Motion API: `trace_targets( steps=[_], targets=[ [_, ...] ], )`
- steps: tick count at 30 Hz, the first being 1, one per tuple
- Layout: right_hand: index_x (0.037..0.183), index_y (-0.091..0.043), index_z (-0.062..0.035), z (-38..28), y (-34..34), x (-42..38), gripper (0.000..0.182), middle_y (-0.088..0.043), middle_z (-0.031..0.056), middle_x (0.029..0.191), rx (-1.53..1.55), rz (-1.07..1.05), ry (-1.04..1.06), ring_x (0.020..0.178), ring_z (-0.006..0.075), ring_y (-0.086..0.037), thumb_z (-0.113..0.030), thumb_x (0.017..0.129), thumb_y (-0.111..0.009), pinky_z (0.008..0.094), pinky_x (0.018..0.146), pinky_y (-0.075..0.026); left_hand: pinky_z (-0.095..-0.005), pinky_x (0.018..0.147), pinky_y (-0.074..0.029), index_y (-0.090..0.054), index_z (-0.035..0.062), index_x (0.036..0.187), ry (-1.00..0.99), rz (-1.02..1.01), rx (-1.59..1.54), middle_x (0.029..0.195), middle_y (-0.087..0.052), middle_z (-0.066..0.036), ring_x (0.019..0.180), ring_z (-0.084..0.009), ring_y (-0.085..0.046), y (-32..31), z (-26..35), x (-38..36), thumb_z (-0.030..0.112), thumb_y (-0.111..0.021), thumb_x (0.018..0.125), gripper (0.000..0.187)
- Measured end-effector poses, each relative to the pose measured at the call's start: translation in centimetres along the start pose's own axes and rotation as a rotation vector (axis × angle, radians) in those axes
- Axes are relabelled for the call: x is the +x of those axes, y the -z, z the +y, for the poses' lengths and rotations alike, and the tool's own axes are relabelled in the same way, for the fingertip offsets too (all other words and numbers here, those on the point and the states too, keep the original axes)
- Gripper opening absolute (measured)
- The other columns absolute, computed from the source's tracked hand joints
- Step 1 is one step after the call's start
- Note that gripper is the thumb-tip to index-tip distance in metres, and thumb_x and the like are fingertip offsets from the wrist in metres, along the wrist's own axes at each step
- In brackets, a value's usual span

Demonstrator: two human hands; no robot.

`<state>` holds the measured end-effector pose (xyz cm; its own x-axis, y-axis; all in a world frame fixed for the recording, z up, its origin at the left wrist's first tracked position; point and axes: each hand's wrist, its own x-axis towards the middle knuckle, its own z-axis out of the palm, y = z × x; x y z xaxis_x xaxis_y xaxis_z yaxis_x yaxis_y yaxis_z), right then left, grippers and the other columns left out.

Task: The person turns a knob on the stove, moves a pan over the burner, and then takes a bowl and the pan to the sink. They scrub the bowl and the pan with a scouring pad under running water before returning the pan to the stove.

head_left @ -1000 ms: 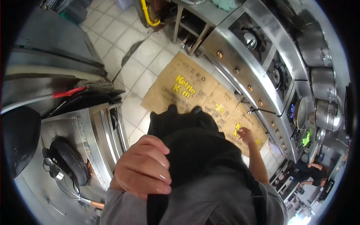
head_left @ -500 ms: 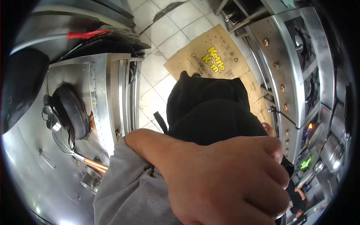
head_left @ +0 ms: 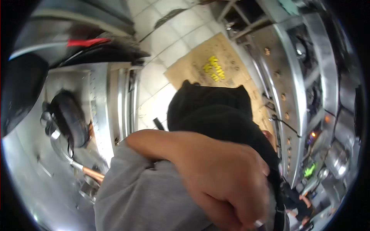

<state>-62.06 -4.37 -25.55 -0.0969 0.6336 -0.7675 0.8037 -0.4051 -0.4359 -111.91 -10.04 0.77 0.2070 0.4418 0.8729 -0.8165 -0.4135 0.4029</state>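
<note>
one black apron (head_left: 212, 111), plain and softly creased, hangs down the person's front over one grey shirt (head_left: 142, 192). of two hands, the left hand (head_left: 225, 175) crosses the chest, fingers curled inward; i cannot tell whether it pinches anything. the right hand (head_left: 268, 136) is mostly hidden beside the apron, its grip unclear. beyond lies printed cardboard (head_left: 216, 67), beside one steel stove (head_left: 276, 82).

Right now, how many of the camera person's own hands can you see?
2. The left hand is up close, in front of the grey shirt; the right hand peeks out beside the black apron, mostly hidden.
</note>
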Motion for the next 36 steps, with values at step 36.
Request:
trace_targets(
  steps=[36],
  targets=[
    [0.138,-0.058,-0.0053,-21.0,-3.9,4.4,0.073,-0.064,0.0235,0.13,0.118,-0.493,0.143,0.124,0.035,-0.059,-0.046,0.078,-0.068,0.039,0.105,-0.046,-0.031,0.087,-0.049,-0.066,-0.0002,0.113,2.067,0.515,0.033,0.102,-0.071,-0.007,0.096,-0.0162,-0.064,26.2,1.3,-9.9,0.024,-0.067,0.095,0.03]
  ],
)
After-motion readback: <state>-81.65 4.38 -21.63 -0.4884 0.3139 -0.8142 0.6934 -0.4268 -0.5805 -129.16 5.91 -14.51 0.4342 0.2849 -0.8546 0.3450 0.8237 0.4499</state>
